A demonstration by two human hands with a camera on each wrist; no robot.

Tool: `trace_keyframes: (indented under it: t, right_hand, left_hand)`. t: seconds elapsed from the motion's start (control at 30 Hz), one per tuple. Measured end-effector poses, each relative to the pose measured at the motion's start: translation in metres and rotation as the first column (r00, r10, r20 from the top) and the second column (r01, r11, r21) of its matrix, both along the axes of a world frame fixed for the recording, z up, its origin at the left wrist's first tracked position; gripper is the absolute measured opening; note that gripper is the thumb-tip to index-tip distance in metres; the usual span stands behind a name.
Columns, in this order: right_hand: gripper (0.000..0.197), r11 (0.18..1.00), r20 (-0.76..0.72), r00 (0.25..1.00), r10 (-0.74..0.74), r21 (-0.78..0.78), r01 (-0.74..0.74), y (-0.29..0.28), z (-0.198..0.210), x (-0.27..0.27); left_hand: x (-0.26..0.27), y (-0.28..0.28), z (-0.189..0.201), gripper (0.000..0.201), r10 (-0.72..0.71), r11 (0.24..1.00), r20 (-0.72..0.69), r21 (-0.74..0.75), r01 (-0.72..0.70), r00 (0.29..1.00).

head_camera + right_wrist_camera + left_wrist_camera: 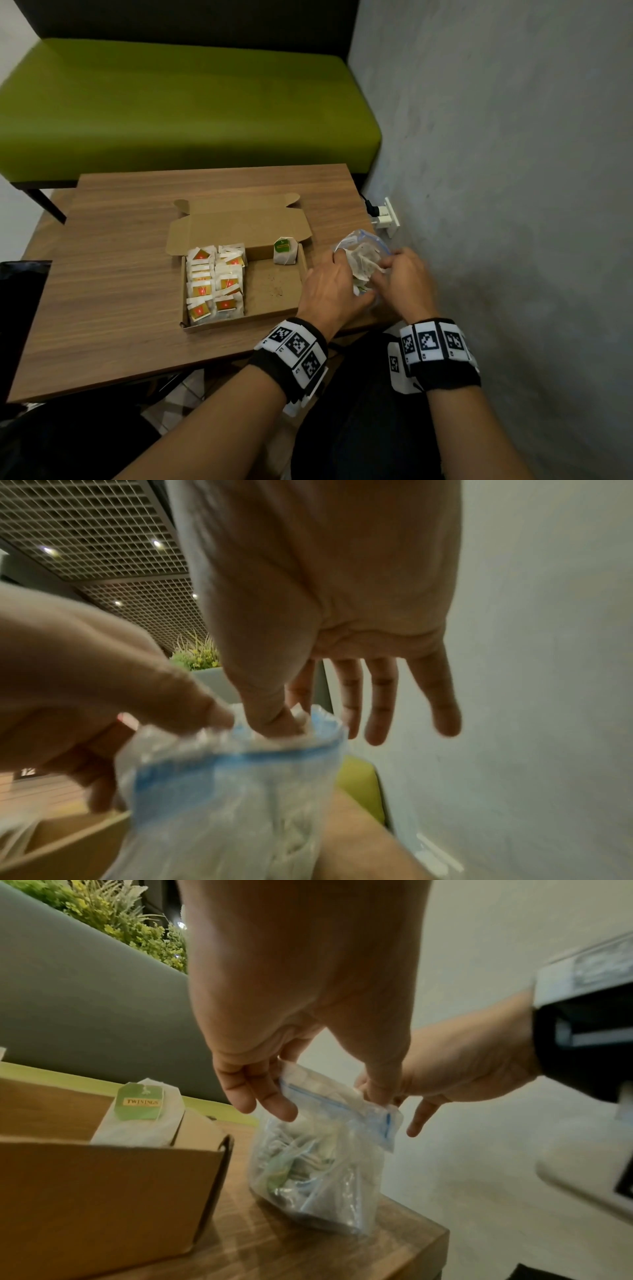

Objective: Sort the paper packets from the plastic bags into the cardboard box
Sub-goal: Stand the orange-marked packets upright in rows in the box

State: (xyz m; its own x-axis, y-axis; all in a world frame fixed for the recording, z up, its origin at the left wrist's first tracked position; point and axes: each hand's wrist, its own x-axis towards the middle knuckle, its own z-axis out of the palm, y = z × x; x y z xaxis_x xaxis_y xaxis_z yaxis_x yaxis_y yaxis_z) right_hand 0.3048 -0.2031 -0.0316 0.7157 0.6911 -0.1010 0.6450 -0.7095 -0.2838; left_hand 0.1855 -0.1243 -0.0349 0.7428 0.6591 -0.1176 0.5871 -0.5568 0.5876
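Note:
An open cardboard box point(274, 315) lies in the middle of the wooden table point(120, 274). Its left half holds several white packets with red and gold tags point(214, 284). One packet with a green tag point(284, 251) point(140, 1112) stands in the back right corner. Right of the box point(103, 1191) stands a clear zip bag point(359, 240) point(318, 1177) point(222, 791) with paper packets inside. My left hand point(334, 270) point(325, 1096) pinches the bag's open rim. My right hand point(385, 267) point(291, 715) has thumb and forefinger in the bag's mouth, pinching a white packet; its other fingers are straight.
The bag stands near the table's right front corner, close to a grey wall. A wall socket with a black plug point(383, 216) sits just beyond. A green bench point(171, 102) runs behind the table. A black object point(17, 308) lies at the table's left edge.

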Motion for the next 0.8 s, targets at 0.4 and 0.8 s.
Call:
trace_keyframes:
  t: [0.4,0.8]
  right_hand:
    - [0.022,0.956,0.046,0.997,0.069,0.281,-0.079,-0.007,0.031,0.008]
    - [0.040,0.784,0.005,0.986,0.167,0.606,-0.136,-0.005,0.042,0.015]
  left_hand:
    - [-0.001,0.011,0.001,0.085,0.007,1.000,-0.008,-0.022,-0.008,1.000]
    - [-0.011,0.014,0.008,0.075,-0.051,0.999,-0.081,-0.019,0.049,0.995]
